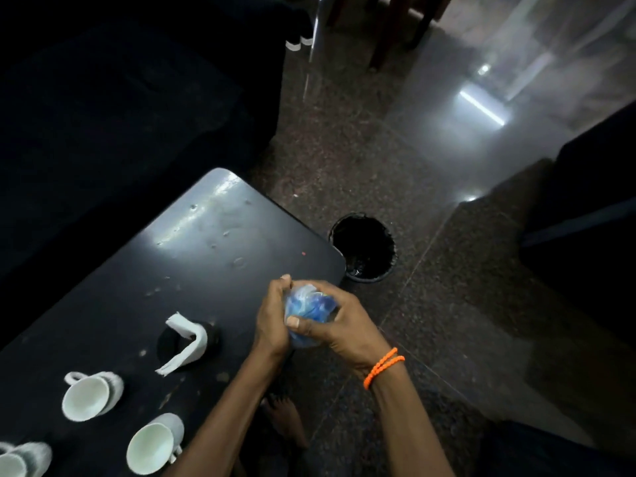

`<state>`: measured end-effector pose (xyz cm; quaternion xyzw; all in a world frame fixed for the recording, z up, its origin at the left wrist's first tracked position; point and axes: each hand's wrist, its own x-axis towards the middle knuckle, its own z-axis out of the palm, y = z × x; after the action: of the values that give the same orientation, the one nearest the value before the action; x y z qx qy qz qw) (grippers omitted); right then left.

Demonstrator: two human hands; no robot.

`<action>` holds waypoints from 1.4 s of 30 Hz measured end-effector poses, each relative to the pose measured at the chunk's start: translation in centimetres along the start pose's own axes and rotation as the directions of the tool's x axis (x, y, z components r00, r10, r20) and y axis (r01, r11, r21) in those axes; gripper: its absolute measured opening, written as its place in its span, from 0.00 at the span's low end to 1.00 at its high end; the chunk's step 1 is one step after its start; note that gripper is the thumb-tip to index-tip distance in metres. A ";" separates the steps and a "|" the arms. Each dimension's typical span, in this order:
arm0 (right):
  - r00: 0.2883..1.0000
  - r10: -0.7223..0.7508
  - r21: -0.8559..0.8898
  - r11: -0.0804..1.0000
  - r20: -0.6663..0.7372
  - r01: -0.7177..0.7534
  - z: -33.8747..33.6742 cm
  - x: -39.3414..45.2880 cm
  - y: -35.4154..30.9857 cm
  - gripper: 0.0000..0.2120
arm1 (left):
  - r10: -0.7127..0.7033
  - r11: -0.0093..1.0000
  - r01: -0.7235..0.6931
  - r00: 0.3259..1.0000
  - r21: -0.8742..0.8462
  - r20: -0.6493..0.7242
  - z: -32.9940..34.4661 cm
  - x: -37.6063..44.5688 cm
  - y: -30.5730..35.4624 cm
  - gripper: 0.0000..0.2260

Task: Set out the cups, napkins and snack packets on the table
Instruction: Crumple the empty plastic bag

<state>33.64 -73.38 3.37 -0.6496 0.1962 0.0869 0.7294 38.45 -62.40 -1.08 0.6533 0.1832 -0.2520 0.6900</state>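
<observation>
Over the desk's [192, 256] right edge, left hand [272, 318] and right hand [347, 327] both clench a crumpled blue snack packet [308, 308] between them; bare desk lies left, toward the napkins [187, 342] and cups [91, 394].

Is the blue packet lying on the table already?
No, the blue packet is off the table, gripped between the left hand and right hand.

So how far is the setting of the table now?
Done: three cups stand on the table, with napkins in a black holder. In hand: both hands clasp a blue packet at the table edge. Left: no packet lies on the table yet.
</observation>
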 end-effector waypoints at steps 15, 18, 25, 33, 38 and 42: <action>0.643 -0.517 -0.742 0.660 -0.564 -0.120 -12.7 10.1 5.5 0.25 | 0.161 0.974 -0.168 0.985 0.153 0.061 10.1 5.1 -0.6 0.12; 0.807 -0.266 -0.789 0.508 -0.527 -0.347 -15.2 13.6 7.0 0.38 | 0.199 0.974 -0.204 0.978 0.103 0.056 10.0 4.9 -1.1 0.13; 0.662 -0.316 -0.666 0.643 -0.680 -0.378 -16.7 14.8 9.0 0.42 | 0.195 0.981 -0.196 0.977 -0.004 0.083 7.0 1.9 -1.7 0.15; 0.711 -0.210 -0.633 0.662 -0.672 -0.402 -12.3 10.5 11.8 0.30 | 0.095 0.994 -0.095 0.995 -0.045 0.015 1.8 -2.0 -3.1 0.18; 0.702 -0.352 -0.649 0.733 -0.620 -0.205 -4.8 11.0 9.0 0.25 | 0.086 0.991 -0.093 0.993 -0.096 -0.078 -1.6 -3.0 -2.0 0.17; 0.701 -0.500 -0.701 0.713 -0.508 0.001 2.9 11.3 4.9 0.22 | 0.098 0.977 -0.128 0.980 -0.173 -0.174 -5.3 -3.8 0.7 0.15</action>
<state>42.53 -71.29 -5.43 -0.8689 0.3028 -0.1969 0.3385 36.18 -56.69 1.33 0.6150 0.2244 -0.1395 0.7429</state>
